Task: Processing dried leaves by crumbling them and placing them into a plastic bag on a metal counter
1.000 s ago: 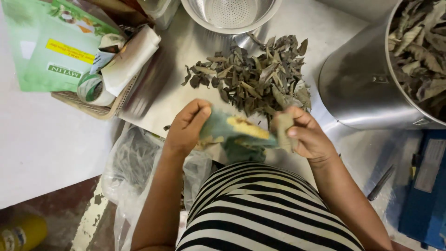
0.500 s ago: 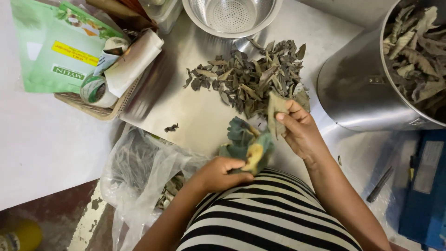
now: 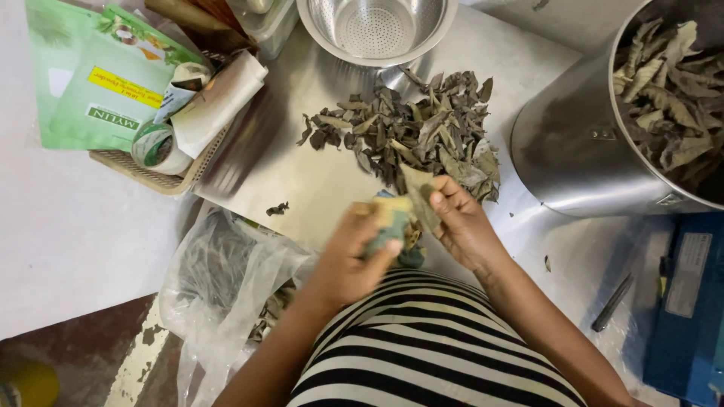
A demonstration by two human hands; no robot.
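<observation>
Steel sheeting covers the table (image 3: 302, 188), whose bare centre serves as a working surface. The left hand (image 3: 354, 252), near the table's front edge, is closed around a crumpled green-and-yellow cloth (image 3: 392, 226), slightly blurred. The right hand (image 3: 464, 226), just beside it, pinches a single dried leaf (image 3: 418, 192) between thumb and fingers, holding it upright against the cloth, apparently so that its surface can be wiped. This leaf is olive-brown, dull, elongated and gently curled, with a paler face turned toward the camera. Directly beyond both hands lies the pile of dried leaves (image 3: 422, 136), spread loosely toward the far edge, its pieces dark grey-green, crinkled and overlapping, evidently kept within easy reach of the right hand. A perforated metal colander (image 3: 377, 30) stands at the far edge, touching the pile's rim. At the right edge a large steel pot (image 3: 581, 151) holds more leaves of the same kind, somewhat paler. A woven tray (image 3: 143, 169) at the far left corner carries green packets and paper rolls, well apart from the work. A clear plastic bag (image 3: 219, 279) hangs off the front left corner beside the person's left arm, with leaf fragments inside.
</observation>
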